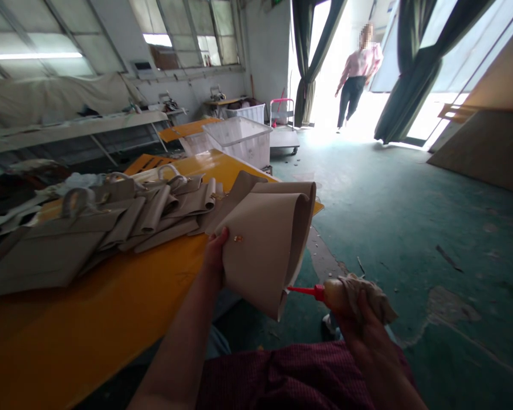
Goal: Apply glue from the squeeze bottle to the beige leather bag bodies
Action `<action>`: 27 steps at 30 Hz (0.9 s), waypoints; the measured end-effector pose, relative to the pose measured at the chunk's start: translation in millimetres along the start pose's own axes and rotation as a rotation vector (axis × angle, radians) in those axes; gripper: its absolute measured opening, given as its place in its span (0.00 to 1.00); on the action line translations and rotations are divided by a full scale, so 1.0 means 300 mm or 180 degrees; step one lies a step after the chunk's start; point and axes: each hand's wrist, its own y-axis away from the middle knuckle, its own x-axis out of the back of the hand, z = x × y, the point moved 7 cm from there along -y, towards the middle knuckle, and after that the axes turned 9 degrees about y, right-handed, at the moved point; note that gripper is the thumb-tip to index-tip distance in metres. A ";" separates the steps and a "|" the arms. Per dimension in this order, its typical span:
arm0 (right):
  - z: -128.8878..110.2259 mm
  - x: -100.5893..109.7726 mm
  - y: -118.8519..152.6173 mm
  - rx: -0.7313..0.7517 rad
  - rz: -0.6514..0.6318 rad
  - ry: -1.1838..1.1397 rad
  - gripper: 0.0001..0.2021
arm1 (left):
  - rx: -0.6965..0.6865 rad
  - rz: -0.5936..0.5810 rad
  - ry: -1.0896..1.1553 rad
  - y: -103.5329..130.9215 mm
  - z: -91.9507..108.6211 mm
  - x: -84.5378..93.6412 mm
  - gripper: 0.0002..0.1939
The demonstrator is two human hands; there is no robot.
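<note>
My left hand [216, 256] grips a beige handbag body [260, 233] with a small gold clasp on its face, tilted over the table's edge. The fingers behind the panel are hidden. In my right hand [363, 319] is a glue bottle [334, 290] with a long red nozzle, wrapped partly in a cloth [370, 293]. The nozzle tip points left and is at the bag's lower right edge; whether it touches is hard to tell. To the left, several similar beige bag pieces [154, 216], some with handles, lie piled on the table.
The yellow table [123, 319] stretches across the left. Behind it stand white plastic bins [243, 139] and a flat cart [284, 139]. A person [354, 74] walks in the bright doorway between dark curtains. A long workbench [68, 131] lines the left wall.
</note>
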 end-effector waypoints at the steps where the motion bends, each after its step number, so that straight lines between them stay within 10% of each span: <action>1: -0.002 -0.001 0.010 0.0027 0.0013 -0.0016 0.26 | -0.0012 -0.0006 0.0036 -0.001 0.000 -0.001 0.30; 27: -0.082 -0.029 0.015 0.0683 -0.0159 0.0201 0.36 | 0.0001 -0.0111 0.0055 -0.011 -0.011 0.006 0.31</action>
